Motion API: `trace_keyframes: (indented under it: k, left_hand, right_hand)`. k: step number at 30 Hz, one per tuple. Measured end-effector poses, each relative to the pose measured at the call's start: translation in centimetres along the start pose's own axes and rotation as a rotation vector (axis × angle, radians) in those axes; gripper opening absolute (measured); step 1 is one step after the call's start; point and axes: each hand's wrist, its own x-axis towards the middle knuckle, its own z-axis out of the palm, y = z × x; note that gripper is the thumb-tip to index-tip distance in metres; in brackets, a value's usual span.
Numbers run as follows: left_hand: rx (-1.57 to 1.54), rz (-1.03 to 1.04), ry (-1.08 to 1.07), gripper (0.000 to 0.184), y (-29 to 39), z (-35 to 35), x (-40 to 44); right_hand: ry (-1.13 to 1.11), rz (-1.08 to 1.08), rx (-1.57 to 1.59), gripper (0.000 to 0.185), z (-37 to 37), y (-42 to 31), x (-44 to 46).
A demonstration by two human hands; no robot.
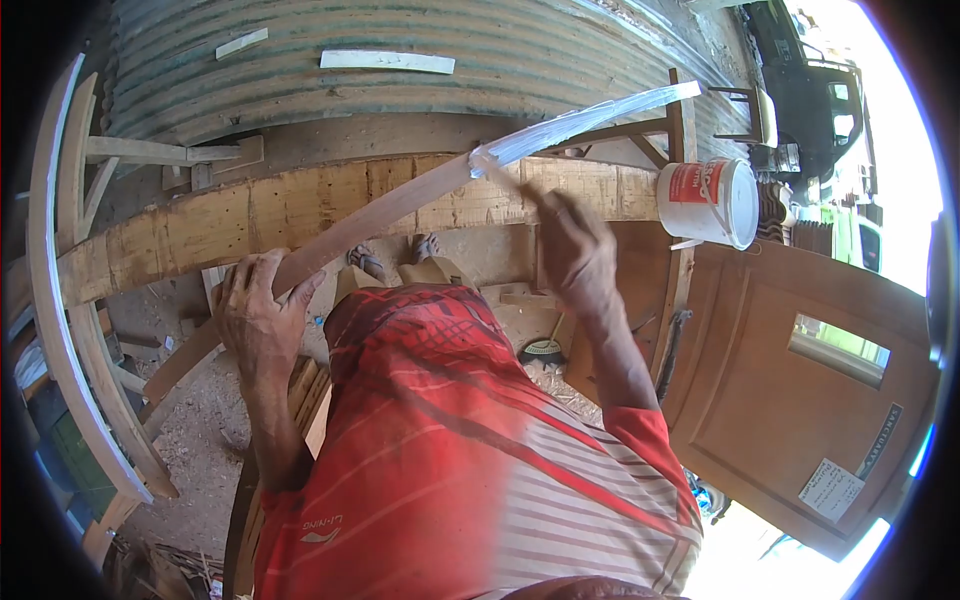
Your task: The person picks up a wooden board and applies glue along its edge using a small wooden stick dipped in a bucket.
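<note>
A long narrow wooden strip [385, 209] lies slantwise across a thick bench plank [180, 240]. Its far right stretch carries a wet-looking whitish coat, while the nearer part is bare brown wood. My left hand [262, 312] grips the strip near its lower left, thumb on one side and fingers on the other. In my right hand [575, 248], closed and somewhat blurred, is a paintbrush [508, 180]. The brush tip touches the strip where the whitish coat meets the bare wood.
A white bucket [735, 205] with a red label stands at the plank's right end. A brown panelled door [735, 370] leans at right. Another whitish strip [50, 270] rests on wooden supports at left. Corrugated metal sheeting [290, 90] lies beyond the bench, bearing two short pale pieces.
</note>
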Motion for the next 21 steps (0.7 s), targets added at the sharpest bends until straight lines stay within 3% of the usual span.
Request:
trace_keyframes:
  k: [4, 10, 16, 17, 20, 21]
  left_hand:
    - [-0.048, -0.036, -0.059, 0.055, 0.1, -0.3, -0.1]
    - [0.006, -0.028, -0.024, 0.051, 0.4, -0.2, 0.0]
    - [0.015, -0.022, -0.021, 0.050, 0.1, -0.1, -0.1]
    - [0.010, -0.022, -0.016, 0.051, 0.2, -0.1, 0.0]
    - [0.008, -0.023, -0.017, 0.051, 0.2, -0.1, -0.1]
    - [0.012, -0.025, -0.018, 0.051, 0.3, -0.2, -0.1]
  right_hand:
    - [0.209, 0.242, -0.013, 0.035, -1.6, 7.1, 1.4]
    - [0.194, 0.365, -0.146, 0.030, -1.2, 14.1, 1.2]
    - [0.030, 0.334, 0.026, 0.031, -1.2, 8.2, 1.0]
    - [0.105, 0.216, 0.070, 0.032, -0.8, 7.6, 0.6]
    - [0.132, 0.343, 0.134, 0.031, -1.4, 8.1, 1.3]
    - [0.164, 0.370, 0.024, 0.030, -1.3, 9.2, 1.6]
